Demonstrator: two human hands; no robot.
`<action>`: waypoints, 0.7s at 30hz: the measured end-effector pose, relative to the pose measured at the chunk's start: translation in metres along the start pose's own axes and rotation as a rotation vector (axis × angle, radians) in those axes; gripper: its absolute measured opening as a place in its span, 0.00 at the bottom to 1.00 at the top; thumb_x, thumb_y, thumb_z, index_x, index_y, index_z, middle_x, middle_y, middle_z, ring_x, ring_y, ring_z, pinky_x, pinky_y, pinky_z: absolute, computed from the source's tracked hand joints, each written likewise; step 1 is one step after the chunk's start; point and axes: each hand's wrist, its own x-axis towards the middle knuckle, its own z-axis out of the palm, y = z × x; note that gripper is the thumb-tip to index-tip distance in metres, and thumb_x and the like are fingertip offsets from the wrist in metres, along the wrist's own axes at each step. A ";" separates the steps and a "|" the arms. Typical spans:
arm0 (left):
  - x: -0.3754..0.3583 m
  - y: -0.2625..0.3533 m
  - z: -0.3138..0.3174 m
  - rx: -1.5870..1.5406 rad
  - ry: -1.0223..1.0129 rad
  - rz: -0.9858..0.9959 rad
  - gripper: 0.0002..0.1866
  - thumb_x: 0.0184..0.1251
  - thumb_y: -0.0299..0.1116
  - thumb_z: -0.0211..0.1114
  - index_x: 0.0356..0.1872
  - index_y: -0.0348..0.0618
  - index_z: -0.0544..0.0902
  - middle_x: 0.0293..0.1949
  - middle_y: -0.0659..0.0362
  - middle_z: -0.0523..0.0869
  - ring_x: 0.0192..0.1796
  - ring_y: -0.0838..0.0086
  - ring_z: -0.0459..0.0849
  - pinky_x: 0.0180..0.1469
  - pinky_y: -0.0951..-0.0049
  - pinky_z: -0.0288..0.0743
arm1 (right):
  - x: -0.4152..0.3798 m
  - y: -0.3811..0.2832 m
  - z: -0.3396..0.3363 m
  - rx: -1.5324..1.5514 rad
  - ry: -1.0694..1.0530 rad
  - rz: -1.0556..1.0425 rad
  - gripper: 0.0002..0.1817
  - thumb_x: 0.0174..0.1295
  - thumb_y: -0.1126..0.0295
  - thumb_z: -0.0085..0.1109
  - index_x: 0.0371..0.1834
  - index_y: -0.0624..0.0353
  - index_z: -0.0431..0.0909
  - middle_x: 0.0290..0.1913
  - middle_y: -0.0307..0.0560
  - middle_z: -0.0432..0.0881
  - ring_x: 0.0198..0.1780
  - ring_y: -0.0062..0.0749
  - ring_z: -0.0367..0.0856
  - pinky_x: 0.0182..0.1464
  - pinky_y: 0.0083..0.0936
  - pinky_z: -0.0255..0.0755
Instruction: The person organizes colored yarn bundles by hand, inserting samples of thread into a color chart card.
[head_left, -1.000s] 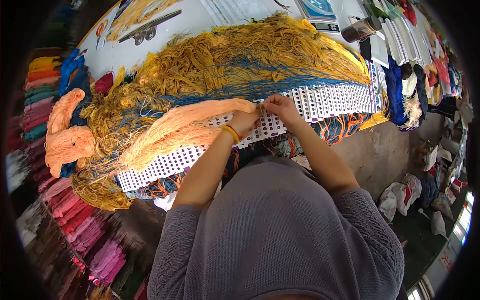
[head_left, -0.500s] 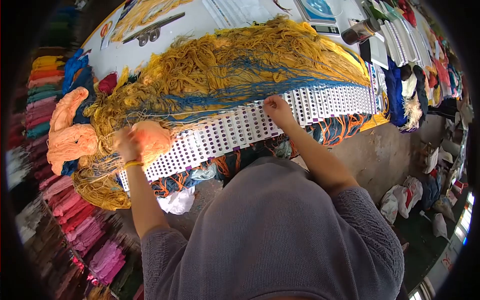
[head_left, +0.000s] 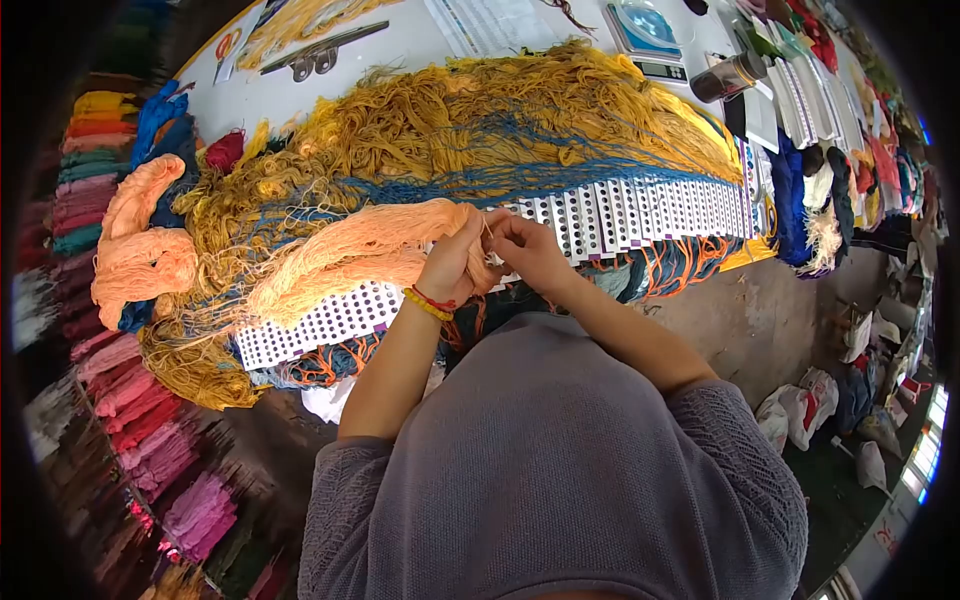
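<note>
A long skein of peach yarn [head_left: 350,245] lies across the row of white cards with punched holes [head_left: 590,215]. My left hand [head_left: 452,262] is closed around the skein's right end. Close beside it, my right hand [head_left: 527,250] has its fingertips pinched together at the same end of the yarn; single strands there are too fine to make out. Behind the cards spreads a big tangled heap of gold yarn [head_left: 420,125], with blue threads [head_left: 560,172] running along its front. A second peach skein [head_left: 145,265] rests to the left.
Orange and dark yarn [head_left: 690,262] hangs below the cards at the table's front edge. At the back are a metal clip bar [head_left: 325,52], a digital scale [head_left: 645,40] and a dark jar [head_left: 728,77]. Coloured skeins [head_left: 200,515] line the left side; bags [head_left: 805,405] sit on the floor right.
My left hand has carried the peach skein rightward from the left end of the cards, stretching it out. My right hand has moved slightly left and down to meet it.
</note>
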 end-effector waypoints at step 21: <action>-0.066 0.090 -0.156 0.408 0.435 0.160 0.12 0.61 0.37 0.52 0.40 0.44 0.77 0.31 0.62 0.77 0.27 0.83 0.72 0.25 0.83 0.68 | 0.013 -0.013 -0.259 -0.308 0.678 -0.556 0.06 0.58 0.73 0.45 0.30 0.58 0.73 0.25 0.37 0.75 0.26 0.23 0.71 0.30 0.18 0.67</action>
